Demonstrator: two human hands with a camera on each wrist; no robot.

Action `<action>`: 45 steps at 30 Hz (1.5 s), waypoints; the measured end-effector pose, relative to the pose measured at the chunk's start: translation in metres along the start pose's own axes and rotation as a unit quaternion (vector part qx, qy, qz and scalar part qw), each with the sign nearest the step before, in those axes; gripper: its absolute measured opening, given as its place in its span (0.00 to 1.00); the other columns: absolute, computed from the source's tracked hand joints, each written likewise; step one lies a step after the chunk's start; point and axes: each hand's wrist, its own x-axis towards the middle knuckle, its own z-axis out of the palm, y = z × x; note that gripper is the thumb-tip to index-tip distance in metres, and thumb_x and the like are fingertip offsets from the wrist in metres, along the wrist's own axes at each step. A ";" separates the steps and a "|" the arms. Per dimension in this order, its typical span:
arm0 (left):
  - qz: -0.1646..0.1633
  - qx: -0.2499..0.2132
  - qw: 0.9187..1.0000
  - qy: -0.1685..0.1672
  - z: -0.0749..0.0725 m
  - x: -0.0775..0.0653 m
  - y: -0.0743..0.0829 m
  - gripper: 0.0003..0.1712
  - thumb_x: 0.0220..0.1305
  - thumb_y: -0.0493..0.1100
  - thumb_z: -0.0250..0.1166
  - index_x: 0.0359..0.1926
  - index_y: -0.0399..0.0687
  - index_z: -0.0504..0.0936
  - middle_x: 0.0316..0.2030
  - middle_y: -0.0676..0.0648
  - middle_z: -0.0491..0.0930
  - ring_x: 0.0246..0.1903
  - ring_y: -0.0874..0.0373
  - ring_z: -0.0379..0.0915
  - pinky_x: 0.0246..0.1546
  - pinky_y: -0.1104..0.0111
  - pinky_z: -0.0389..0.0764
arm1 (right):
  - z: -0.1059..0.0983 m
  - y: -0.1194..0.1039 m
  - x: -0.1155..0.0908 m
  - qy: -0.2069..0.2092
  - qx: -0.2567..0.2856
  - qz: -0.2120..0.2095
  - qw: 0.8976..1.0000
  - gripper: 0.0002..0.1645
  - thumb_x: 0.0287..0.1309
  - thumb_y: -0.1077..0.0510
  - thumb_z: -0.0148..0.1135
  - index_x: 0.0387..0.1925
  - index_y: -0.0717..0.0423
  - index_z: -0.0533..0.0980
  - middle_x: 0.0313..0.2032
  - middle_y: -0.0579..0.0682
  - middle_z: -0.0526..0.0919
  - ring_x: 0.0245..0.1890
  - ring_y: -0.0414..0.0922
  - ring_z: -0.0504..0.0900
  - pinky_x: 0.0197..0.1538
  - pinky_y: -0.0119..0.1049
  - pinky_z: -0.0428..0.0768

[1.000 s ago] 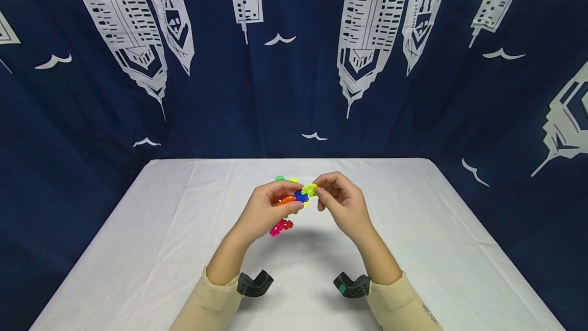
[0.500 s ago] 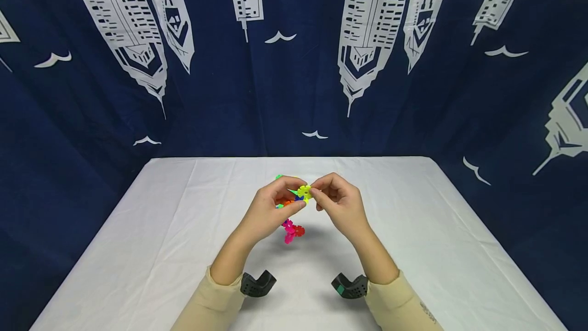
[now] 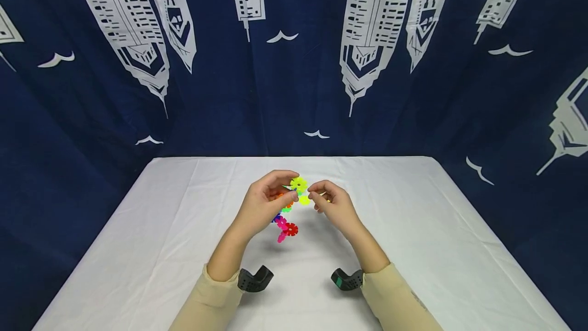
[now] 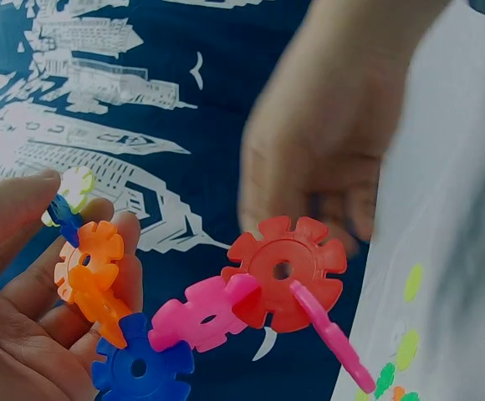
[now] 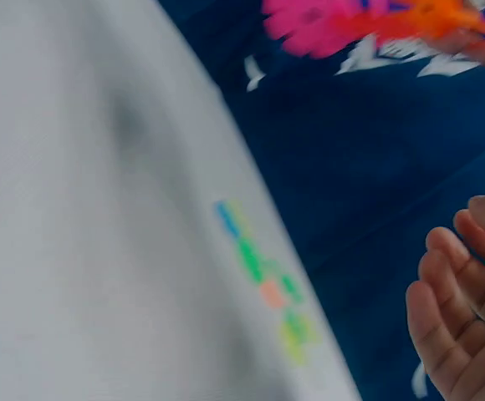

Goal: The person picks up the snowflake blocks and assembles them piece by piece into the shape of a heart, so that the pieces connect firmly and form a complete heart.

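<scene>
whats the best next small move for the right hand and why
Probably to reach down and pick up one of the small coloured pieces on the white table: the right hand appears to hold nothing, while the left hand holds the chain of flower pieces, so it seems free to fetch another.

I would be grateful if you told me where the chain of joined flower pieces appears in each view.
Head: the chain is below the picture's centre, held by the left hand, its pink and red end lowest.
Left wrist: the chain runs across the lower half, from the hand at left to right of centre.
Right wrist: the chain is at upper right, cut off by the edge.
Shared landmark: the navy cloth with white print.
</scene>
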 end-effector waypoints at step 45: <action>-0.054 -0.048 0.997 0.001 -0.006 0.001 -0.001 0.20 0.65 0.35 0.67 0.58 0.49 0.79 0.44 0.38 0.82 0.36 0.57 0.87 0.41 0.70 0.87 | 0.038 0.028 -0.002 -0.103 -0.213 -0.026 0.971 0.03 0.56 0.59 0.72 0.33 0.50 0.83 0.27 0.43 0.80 0.27 0.38 0.72 0.32 0.28 0.73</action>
